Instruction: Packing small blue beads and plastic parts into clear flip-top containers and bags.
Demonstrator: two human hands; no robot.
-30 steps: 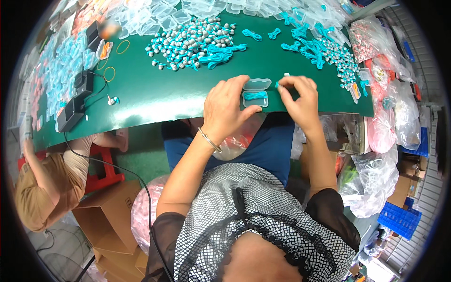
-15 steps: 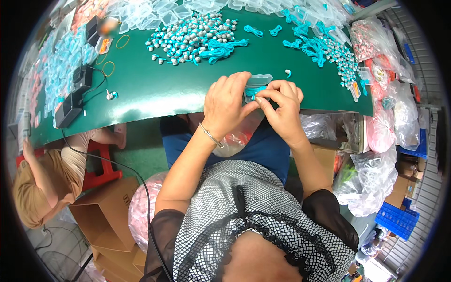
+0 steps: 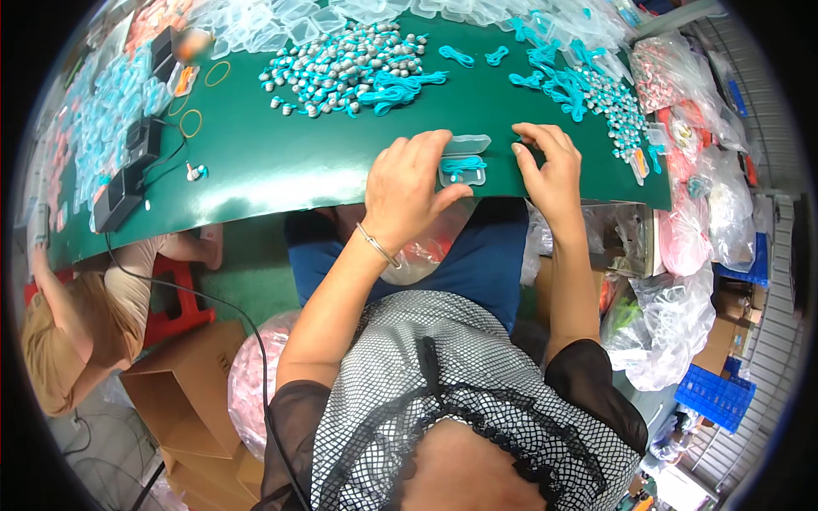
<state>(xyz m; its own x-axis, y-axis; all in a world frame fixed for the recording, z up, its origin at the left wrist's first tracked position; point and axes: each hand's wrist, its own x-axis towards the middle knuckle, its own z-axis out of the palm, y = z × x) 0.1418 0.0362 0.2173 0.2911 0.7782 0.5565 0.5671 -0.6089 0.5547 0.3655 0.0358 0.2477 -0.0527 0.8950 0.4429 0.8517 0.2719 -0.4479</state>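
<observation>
A small clear plastic box (image 3: 478, 178) rests near the table's front edge, its lid (image 3: 469, 144) swung back. In it lie a teal cord bundle (image 3: 464, 164) and a small grey-and-teal piece, partly seen. My left hand (image 3: 407, 183) holds the box at its left side, thumb at the near edge and fingers at the far one. To the right, my right hand (image 3: 552, 166) is off the box, its thumb and forefinger curved with a gap between them. The forefinger covers the spot of a small loose piece, now mostly hidden.
A heap of grey-and-teal plugs (image 3: 349, 64) lies at the far middle, with more teal cords (image 3: 558, 81) at the right. Clear boxes (image 3: 298, 21) pile along the back. Black devices (image 3: 119, 200) stand at left, by a seated person (image 3: 81, 332). Plastic bags (image 3: 711, 213) crowd the right.
My right hand has left the box and moved right, to where the loose piece lay. The box contents show more fully now. My left hand has stayed at the box.
</observation>
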